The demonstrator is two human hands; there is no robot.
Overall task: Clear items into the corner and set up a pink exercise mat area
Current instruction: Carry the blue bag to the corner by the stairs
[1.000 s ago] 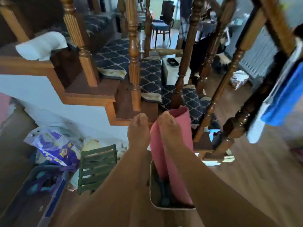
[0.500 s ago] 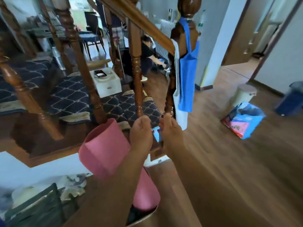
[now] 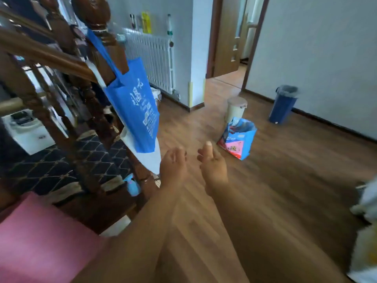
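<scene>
The rolled pink exercise mat (image 3: 38,242) fills the bottom left corner, blurred and close to the camera, beside the wooden stair base. My left forearm crosses in front of its right end; whether they touch I cannot tell. My left hand (image 3: 173,166) and my right hand (image 3: 213,166) are held out side by side over the wooden floor, a small gap between them. Both hold nothing, with fingers loosely curled and the right thumb raised.
A blue tote bag (image 3: 134,107) hangs from the dark wooden newel post (image 3: 98,21) over a white bag. On the floor ahead stand a blue and pink package (image 3: 237,139), a beige bin (image 3: 236,107) and a blue bin (image 3: 283,103). A doorway (image 3: 228,72) opens beyond; pale items (image 3: 365,231) sit at the right edge.
The view has swung right, from the stairs to the open floor. Both hands have left the pink mat's top end, and the mat now sits low at the left.
</scene>
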